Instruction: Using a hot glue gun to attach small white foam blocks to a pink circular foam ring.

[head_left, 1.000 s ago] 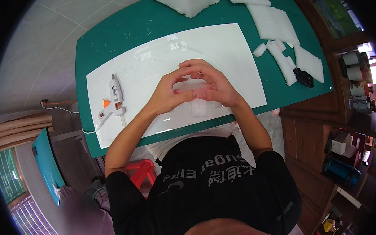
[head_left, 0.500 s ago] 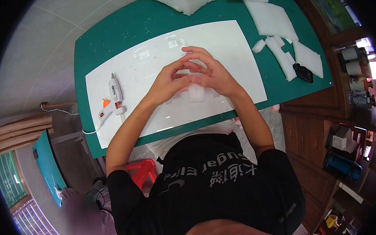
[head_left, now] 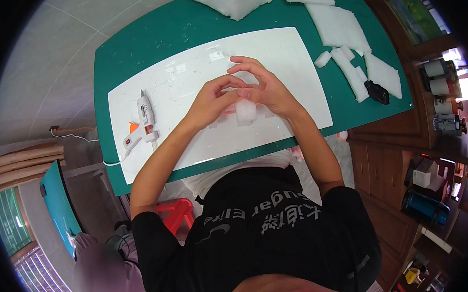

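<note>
Both of my hands meet over the white board (head_left: pixel 287 49), holding a small white foam block (head_left: pixel 246 114) between them. My left hand (head_left: pixel 215 101) grips its left side with curled fingers and thumb. From the right, my right hand (head_left: pixel 270 92) presses it with the thumb, while the upper fingers arch away from it. The thumbs come together at the block's far end, and the fingers hide that part. A white hot glue gun (head_left: pixel 145 112) with an orange part lies on the board to the left, nozzle pointing away from me.
The board rests on a green table mat (head_left: pixel 131 56). White foam sheets (head_left: pixel 338 26), small foam offcuts (head_left: pixel 322 59) and a black object (head_left: pixel 377 91) lie at the right. A larger foam piece (head_left: pixel 233 2) sits at the far edge. A red stool (head_left: pixel 177 215) stands below the table.
My right hand's fingers have spread a little and my left fingers have shifted slightly around the foam block. The block stays in nearly the same place.
</note>
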Action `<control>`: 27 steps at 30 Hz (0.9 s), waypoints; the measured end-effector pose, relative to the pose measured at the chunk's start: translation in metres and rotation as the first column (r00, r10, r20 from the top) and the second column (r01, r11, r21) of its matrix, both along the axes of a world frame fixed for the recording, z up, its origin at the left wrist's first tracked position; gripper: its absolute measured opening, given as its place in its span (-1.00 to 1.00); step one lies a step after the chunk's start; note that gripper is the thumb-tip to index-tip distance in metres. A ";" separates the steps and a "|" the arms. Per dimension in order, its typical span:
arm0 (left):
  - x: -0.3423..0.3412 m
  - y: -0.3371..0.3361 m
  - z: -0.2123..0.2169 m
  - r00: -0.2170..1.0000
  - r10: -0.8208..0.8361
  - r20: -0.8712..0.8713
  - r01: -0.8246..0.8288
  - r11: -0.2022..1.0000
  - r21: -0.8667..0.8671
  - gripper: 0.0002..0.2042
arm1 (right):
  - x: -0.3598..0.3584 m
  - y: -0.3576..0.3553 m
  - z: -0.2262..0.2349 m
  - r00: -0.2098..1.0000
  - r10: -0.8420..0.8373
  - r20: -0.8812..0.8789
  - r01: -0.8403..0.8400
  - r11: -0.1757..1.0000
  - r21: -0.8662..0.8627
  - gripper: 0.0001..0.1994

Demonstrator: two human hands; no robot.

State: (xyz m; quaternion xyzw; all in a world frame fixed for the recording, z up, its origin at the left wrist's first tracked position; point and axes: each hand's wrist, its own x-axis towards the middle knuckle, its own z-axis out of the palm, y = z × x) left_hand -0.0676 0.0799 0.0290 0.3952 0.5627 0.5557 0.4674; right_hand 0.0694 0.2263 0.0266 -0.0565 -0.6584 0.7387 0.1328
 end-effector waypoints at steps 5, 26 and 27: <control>0.001 -0.001 0.001 1.000 0.004 -0.004 -0.004 1.000 -0.017 -0.78 | -0.001 0.003 -0.009 1.000 0.005 -0.030 -0.004 0.999 0.032 -0.50; 0.002 0.000 -0.004 1.000 0.026 0.008 -0.026 0.999 -0.022 -0.79 | 0.001 0.000 -0.003 1.000 -0.001 -0.019 0.002 0.999 0.045 -0.52; 0.003 -0.001 -0.005 1.000 0.028 0.009 -0.028 1.000 -0.011 -0.79 | 0.001 0.000 -0.002 1.000 0.000 -0.019 0.001 0.999 0.039 -0.51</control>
